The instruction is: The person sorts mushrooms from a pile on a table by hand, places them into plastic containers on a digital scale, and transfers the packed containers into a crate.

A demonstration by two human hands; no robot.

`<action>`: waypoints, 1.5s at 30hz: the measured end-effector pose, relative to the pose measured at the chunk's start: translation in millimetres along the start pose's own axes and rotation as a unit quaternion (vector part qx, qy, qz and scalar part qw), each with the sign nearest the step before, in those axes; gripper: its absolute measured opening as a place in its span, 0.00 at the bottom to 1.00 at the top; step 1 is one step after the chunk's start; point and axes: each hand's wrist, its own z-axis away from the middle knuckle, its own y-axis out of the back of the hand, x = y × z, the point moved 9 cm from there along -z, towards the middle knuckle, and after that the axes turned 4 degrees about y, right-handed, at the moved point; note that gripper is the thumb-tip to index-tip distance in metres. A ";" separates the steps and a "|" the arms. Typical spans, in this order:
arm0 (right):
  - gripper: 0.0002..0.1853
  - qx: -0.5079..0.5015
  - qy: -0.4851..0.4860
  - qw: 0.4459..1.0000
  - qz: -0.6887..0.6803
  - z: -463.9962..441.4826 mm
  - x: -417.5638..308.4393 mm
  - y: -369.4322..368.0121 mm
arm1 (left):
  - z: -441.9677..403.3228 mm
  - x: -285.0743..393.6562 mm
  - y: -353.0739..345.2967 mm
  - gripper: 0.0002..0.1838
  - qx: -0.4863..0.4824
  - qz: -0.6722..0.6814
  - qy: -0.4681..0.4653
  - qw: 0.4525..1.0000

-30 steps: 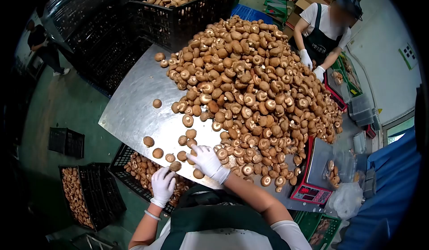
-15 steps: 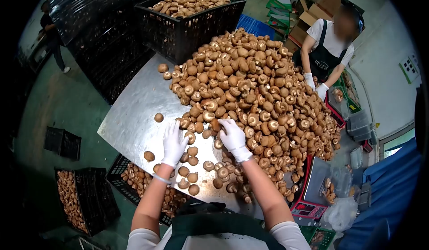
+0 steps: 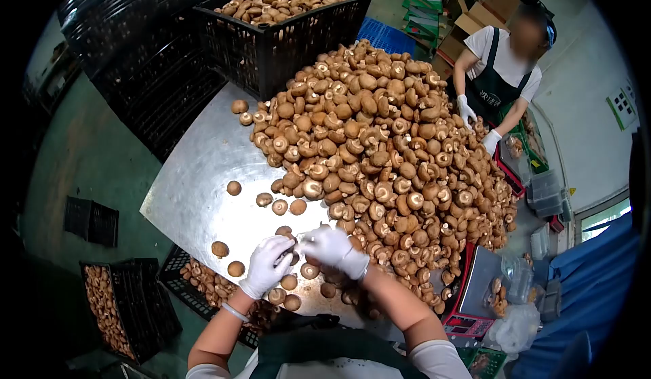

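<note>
Brown mushrooms [image 3: 380,135] lie in a large heap on a metal table [image 3: 196,169], with loose ones near its front edge. My left hand [image 3: 269,267], in a white glove, is over the loose mushrooms with its fingers curled beside a mushroom; whether it grips it is unclear. Just right of it, my gloved right hand [image 3: 332,249] is blurred, its fingertips close to the left hand's. What the right fingers hold, if anything, cannot be made out. Below the table edge sits a black crate [image 3: 178,281] with mushrooms inside.
A full black crate [image 3: 261,53] stands behind the heap at the left. At the right are a red-edged scale [image 3: 478,291], plastic bags [image 3: 512,328] and clear containers [image 3: 542,189]. A co-worker [image 3: 495,74] in white gloves works across the table. More crates [image 3: 132,304] stand on the floor.
Both hands have drawn back from the heap toward the front edge and come together. Several loose mushrooms have shifted. The co-worker's hands have moved slightly apart.
</note>
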 end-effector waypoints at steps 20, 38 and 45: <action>0.13 0.038 0.045 0.996 0.060 -20.1 4.2 -39.0 | 12.2 -50.5 -3.4 0.33 0.049 -0.117 0.105 0.986; 0.27 0.195 -0.092 0.697 -0.684 123.2 17.9 18.1 | 7.0 -54.6 -12.5 0.30 0.071 -0.179 0.055 0.980; 0.23 0.189 -0.104 0.710 -0.671 136.3 14.6 0.9 | 8.8 -53.1 -5.3 0.29 0.078 -0.144 0.095 0.982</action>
